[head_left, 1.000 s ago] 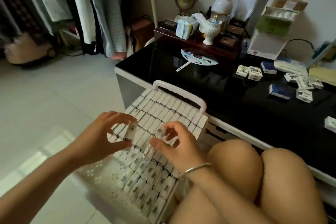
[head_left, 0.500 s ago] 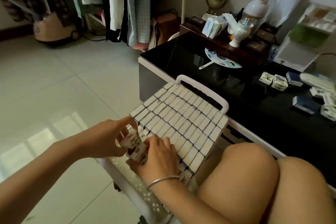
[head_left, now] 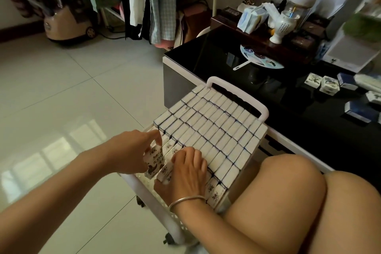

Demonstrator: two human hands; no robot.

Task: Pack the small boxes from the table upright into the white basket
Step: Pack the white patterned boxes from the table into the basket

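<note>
The white basket [head_left: 237, 90] stands on the floor in front of me, packed with several tight rows of upright small boxes [head_left: 214, 128]. At its near left corner my left hand [head_left: 127, 152] grips one small box [head_left: 153, 161] with dark print, held upright at the edge of the rows. My right hand [head_left: 183, 173] lies palm down on the neighbouring boxes [head_left: 165, 173], fingers pressed over them. Several loose small boxes [head_left: 321, 83] lie on the black table [head_left: 288, 130] at the right.
A round fan [head_left: 261, 60], a white cup [head_left: 285, 23], tissue packs and a dark wooden tray crowd the table's far end. Clothes hang on a rack behind, with a steamer base [head_left: 68, 24] on the tiled floor. My knees [head_left: 288, 202] press against the basket's right side.
The view swung left and down. Both hands moved from the middle of the rows to the basket's near left corner; the left hand now holds one box upright and the right presses on boxes.
</note>
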